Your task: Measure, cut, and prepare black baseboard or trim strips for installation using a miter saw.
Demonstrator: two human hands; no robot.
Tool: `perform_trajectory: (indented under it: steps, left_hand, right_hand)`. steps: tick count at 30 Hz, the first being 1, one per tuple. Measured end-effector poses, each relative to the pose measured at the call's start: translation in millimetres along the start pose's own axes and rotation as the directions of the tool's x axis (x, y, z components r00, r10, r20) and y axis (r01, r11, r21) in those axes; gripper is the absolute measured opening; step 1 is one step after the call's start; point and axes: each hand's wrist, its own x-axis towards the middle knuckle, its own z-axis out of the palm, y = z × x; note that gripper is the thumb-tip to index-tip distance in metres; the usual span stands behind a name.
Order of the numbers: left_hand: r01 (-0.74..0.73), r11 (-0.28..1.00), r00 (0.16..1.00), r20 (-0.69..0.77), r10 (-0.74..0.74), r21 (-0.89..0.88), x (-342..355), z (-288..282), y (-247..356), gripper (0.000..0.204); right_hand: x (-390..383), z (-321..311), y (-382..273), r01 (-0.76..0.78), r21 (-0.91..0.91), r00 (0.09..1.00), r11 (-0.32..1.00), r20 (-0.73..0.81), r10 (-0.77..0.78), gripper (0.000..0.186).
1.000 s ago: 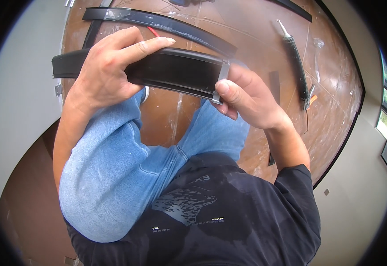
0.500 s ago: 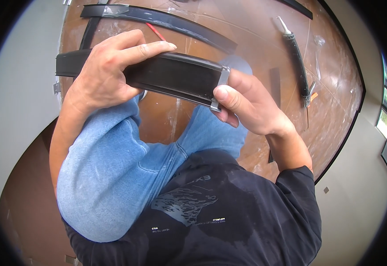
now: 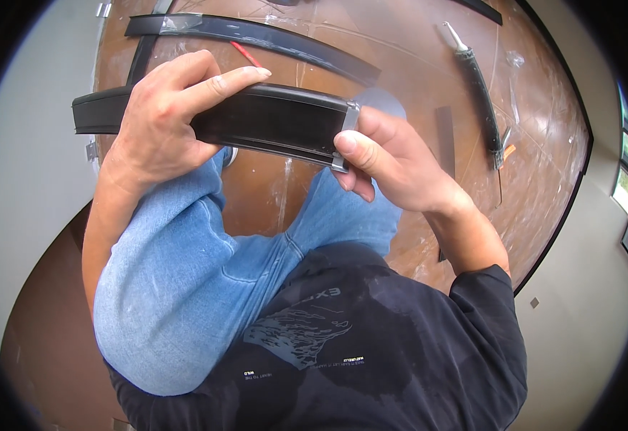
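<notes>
I hold a black skirting strip [image 3: 278,115] level across my lap, above the brown floor. My left hand [image 3: 159,118] is closed around its left part, thumb below and fingers over the top edge. A narrow grey end piece [image 3: 351,118] sits across the strip's right end. My right hand [image 3: 396,158] pinches that end, with the thumb on the front near the grey piece's lower part and the other fingers behind. The strip's back and the fingers behind it are hidden.
Beyond lie a long dark strip [image 3: 278,44] and a thin red stick [image 3: 244,53]. At the right are a dark sealant tube with a white nozzle [image 3: 478,97], an orange-handled tool [image 3: 509,151] and another dark strip [image 3: 445,136]. A pale wall [image 3: 37,144] stands left.
Both hands and the strip have shifted slightly to the left, and the strip's right end has risen a little in view. The grip of each hand is the same.
</notes>
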Motion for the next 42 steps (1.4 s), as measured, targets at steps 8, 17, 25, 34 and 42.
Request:
perform_trajectory:
  steps: [8, 17, 25, 34, 42]
  left_hand:
    - [0.036, 0.998, 0.998, 0.045, -0.034, -0.043, 1, 1, 1, 0.071]
    - [0.059, 0.996, 0.994, 0.096, -0.053, -0.063, 4, 4, 3, 0.072]
    - [-0.216, 0.973, 0.976, 0.053, 0.213, 0.076, 13, 4, 11, 0.07]
    - [-0.313, 0.948, 0.95, 0.031, 0.311, 0.056, 13, 1, 7, 0.064]
    - [-0.264, 0.964, 0.964, 0.041, 0.263, 0.016, 15, 0, 10, 0.057]
  right_hand:
    - [1, -3, -4, -0.027, -0.003, 0.998, 1.0, 0.051, 0.027, 0.032]
    - [5, -3, 9, -0.035, 0.073, 0.998, 0.997, 0.058, 0.03, 0.035]
    - [13, 21, 21, -0.024, 0.092, 0.995, 0.995, 0.096, 0.015, 0.027]
    - [11, 28, 7, -0.013, -0.172, 0.998, 0.985, 0.052, 0.022, 0.028]
    - [15, 24, -2, -0.029, -0.095, 0.997, 0.995, 0.073, 0.036, 0.035]
